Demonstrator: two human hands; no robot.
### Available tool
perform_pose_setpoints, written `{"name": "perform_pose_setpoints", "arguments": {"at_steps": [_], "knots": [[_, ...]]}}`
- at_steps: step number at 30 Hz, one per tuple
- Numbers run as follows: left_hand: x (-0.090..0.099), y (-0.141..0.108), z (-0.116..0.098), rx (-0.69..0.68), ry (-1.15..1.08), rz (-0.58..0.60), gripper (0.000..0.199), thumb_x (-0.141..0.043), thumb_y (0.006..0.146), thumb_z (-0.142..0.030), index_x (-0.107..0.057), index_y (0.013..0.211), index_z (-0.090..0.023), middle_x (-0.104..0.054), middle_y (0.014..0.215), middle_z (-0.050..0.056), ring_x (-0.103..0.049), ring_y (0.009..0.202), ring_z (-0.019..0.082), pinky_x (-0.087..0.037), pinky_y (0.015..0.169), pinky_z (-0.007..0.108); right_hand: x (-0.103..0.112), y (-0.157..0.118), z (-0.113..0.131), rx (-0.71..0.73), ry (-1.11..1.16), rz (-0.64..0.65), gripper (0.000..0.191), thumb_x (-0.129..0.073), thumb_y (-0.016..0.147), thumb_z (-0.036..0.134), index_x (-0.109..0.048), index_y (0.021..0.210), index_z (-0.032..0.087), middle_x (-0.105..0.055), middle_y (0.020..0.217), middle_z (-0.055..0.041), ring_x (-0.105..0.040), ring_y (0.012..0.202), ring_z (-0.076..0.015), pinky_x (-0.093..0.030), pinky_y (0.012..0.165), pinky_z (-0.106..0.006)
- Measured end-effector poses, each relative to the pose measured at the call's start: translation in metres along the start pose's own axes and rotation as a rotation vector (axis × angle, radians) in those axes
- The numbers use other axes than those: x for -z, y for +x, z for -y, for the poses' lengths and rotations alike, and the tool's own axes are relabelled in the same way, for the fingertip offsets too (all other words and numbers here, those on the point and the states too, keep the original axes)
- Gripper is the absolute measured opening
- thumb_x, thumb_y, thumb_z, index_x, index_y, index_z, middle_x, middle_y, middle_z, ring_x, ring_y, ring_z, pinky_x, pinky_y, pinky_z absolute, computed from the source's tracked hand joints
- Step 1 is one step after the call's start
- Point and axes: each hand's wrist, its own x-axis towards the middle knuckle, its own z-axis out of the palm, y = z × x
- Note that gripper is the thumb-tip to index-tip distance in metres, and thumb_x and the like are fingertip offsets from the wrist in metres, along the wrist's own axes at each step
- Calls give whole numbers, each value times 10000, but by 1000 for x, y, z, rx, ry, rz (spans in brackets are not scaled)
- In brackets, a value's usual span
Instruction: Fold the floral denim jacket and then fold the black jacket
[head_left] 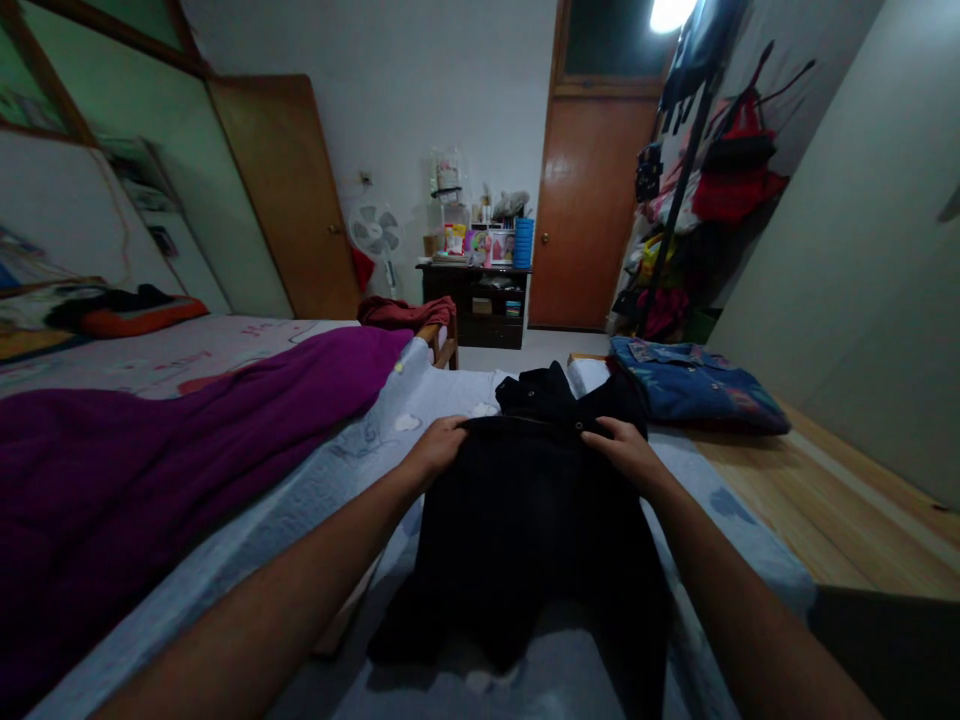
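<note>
Plainly, one black garment, with left hand and right hand at its top edge

Two bare hands meet the cloth. The left is pinched closed on the edge at one corner; the right touches the same edge near the other corner, its fingers a little parted, and I cannot tell whether they grip. Two small metal rings show near the right hand. The garment lies spread on one bed, between two forearms.

Beside it on the left lies one purple blanket; beyond the right hand, one folded denim piece. One red cloth drapes over a wooden rail farther off. Along the far side are two brown doors, one white fan and one dark cabinet, with one blue stack on top. One lamp glows above.
</note>
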Motion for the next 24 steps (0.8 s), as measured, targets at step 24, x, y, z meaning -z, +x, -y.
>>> {"name": "perform_pose_setpoints", "arguments": {"at_steps": [24], "knots": [[65,-46,-17,-202,655,168,327,-497,716,-251,-665,995,-219,-688,891,-3,-619,823,199,-462,725,259,-4,15,-15,94,-671,288,184,-557,735,124,-674,851,206,-672,877,-33,-598,778,-169,-383,678,-249]]}}
